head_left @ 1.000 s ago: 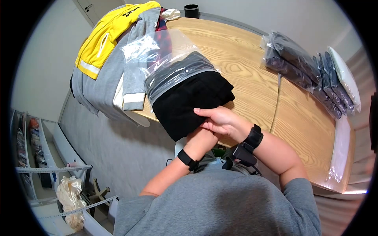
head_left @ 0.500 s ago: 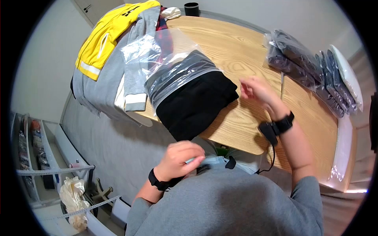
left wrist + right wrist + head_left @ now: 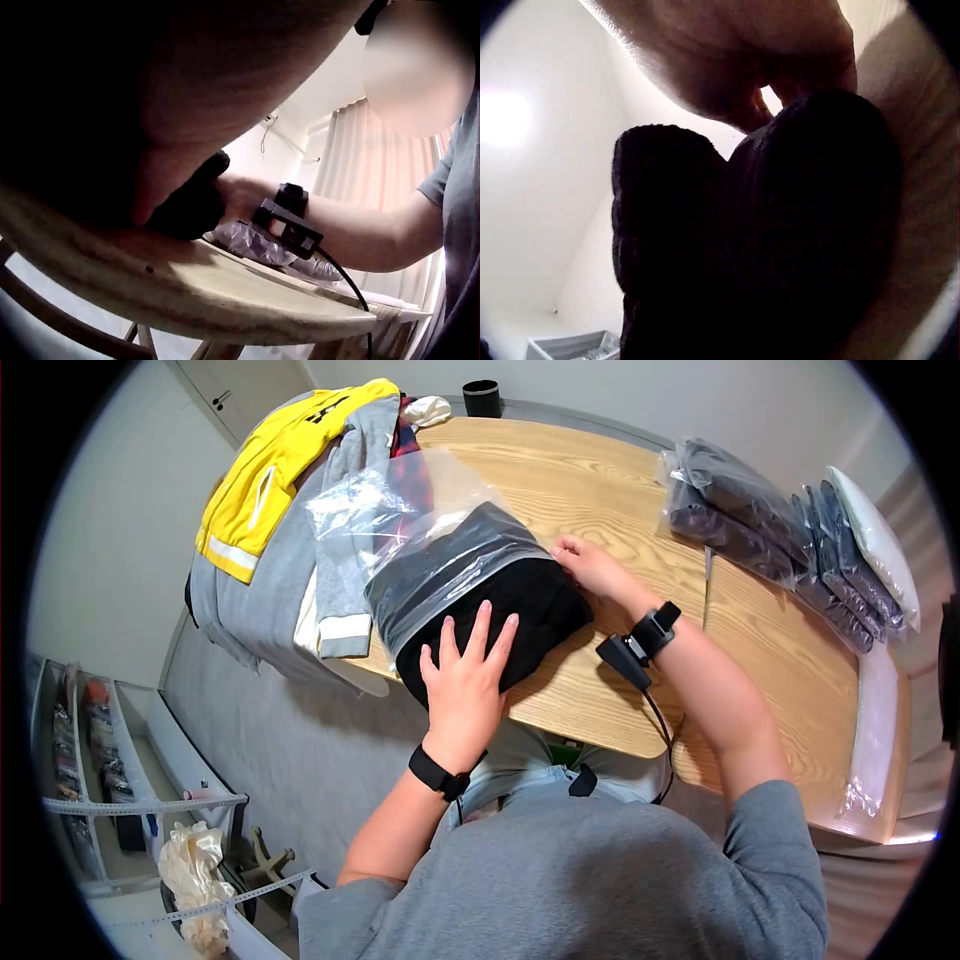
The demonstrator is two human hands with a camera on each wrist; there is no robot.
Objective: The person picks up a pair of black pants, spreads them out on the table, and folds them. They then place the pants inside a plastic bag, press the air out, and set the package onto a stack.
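A folded black garment [image 3: 540, 600] lies on the table near its front edge, its far part inside a clear plastic bag [image 3: 455, 575]. My left hand [image 3: 467, 678] presses flat on the bare near part of the garment, fingers spread. At the right end of the bag's mouth, my right hand [image 3: 595, 572] pinches the bag's edge with thumb and fingertips. In the right wrist view, those fingers come together over the dark folds of the garment [image 3: 765, 225]. The left wrist view is mostly dark, with the other forearm [image 3: 352, 229] beyond the garment.
A yellow jacket [image 3: 255, 500] and grey clothing [image 3: 250, 590] hang over the table's left end. Several bagged dark garments [image 3: 735, 505] and a white packet [image 3: 870, 540] lie at the right. A dark bin [image 3: 482, 400] stands behind the wooden table [image 3: 640, 490]; shelving [image 3: 150, 800] is lower left.
Both hands were together at the garment's near edge, then drew apart. The left has come down flat on the garment; the right has moved to the bag's edge.
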